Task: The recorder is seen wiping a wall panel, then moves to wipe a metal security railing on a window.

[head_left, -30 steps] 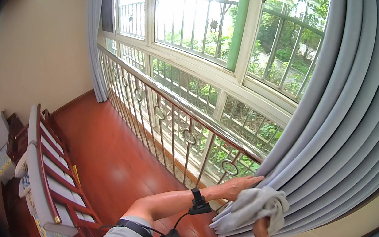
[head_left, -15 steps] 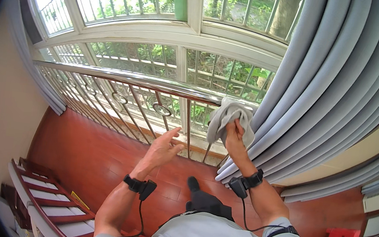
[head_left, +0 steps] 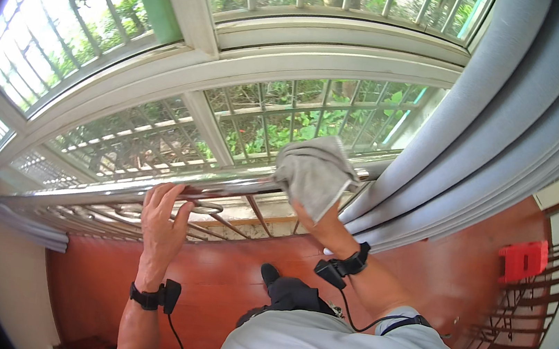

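My right hand [head_left: 312,222] holds a grey cloth [head_left: 313,175] draped over the polished metal handrail [head_left: 230,181], close to the curtain. The cloth hides most of the fingers, and one pale-edged corner hangs down over the hand. Farther left, my left hand [head_left: 163,226] reaches up to the same rail. Its fingertips touch the rail's near side, the fingers extended and the thumb apart, with nothing held.
Behind the railing are white-framed windows [head_left: 264,68] with outside bars. A grey-blue curtain [head_left: 459,134] hangs at the right. Reddish floor [head_left: 210,284] lies below; a red object [head_left: 523,260] rests by dark wooden slats at the right.
The view has shifted closer to the railing and windows. My left hand has come up to touch the rail. The cloth now lies spread over the rail, with my right hand under its corner.
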A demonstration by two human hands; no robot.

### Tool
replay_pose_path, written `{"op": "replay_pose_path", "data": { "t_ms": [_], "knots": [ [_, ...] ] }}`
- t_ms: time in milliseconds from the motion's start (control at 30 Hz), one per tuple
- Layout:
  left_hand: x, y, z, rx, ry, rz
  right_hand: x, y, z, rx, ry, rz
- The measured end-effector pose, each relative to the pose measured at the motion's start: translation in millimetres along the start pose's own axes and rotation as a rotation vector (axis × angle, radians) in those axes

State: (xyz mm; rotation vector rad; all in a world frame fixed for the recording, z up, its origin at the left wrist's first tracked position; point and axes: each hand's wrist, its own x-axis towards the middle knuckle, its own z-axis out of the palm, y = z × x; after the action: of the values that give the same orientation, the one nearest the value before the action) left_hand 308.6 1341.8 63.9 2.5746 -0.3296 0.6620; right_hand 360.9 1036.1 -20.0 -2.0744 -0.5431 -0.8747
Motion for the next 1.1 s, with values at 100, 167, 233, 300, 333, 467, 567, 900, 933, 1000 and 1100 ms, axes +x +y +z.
{"op": "replay_pose_path", "data": {
  "t_ms": [100, 167, 233, 300, 333, 467, 567, 900, 933, 1000, 1100],
  "knots": [
    [18, -14, 2, -0.008, -0.031, 0.047, 5, -39, 22, 0.235, -0.013, 0.110],
    [34, -20, 6, -0.033, -0.058, 0.090, 13, -49, 22, 0.296, 0.052, 0.128],
    [44, -36, 11, -0.182, -0.188, 0.044, 17, -49, 25, 0.209, -0.032, 0.119],
    [51, -45, 9, -0.145, -0.256, 0.088, 27, -56, 23, 0.149, -0.062, 0.123],
    [50, -51, 5, -0.086, -0.316, 0.101, 39, -65, 19, -0.260, -0.245, 0.042],
    [61, -51, -8, -0.073, -0.460, 0.221, 48, -40, 7, 0.157, 0.168, 0.250],
    [70, -51, -3, -0.079, -0.498, 0.302, 43, -10, -13, -0.270, 0.106, 0.106],
    [64, -63, -4, -0.078, -0.413, 0.389, 46, 25, -77, -0.595, 0.184, 0.329],
    [63, -62, -4, -0.077, -0.407, 0.394, 42, 29, -87, -0.602, 0.183, 0.332],
    [64, -60, -3, -0.085, -0.420, 0.391, 35, 38, -106, -0.633, 0.323, 0.336],
    [65, -58, -5, -0.084, -0.450, 0.347, 29, 47, -130, -0.852, 0.214, 0.351]
  ]
}}
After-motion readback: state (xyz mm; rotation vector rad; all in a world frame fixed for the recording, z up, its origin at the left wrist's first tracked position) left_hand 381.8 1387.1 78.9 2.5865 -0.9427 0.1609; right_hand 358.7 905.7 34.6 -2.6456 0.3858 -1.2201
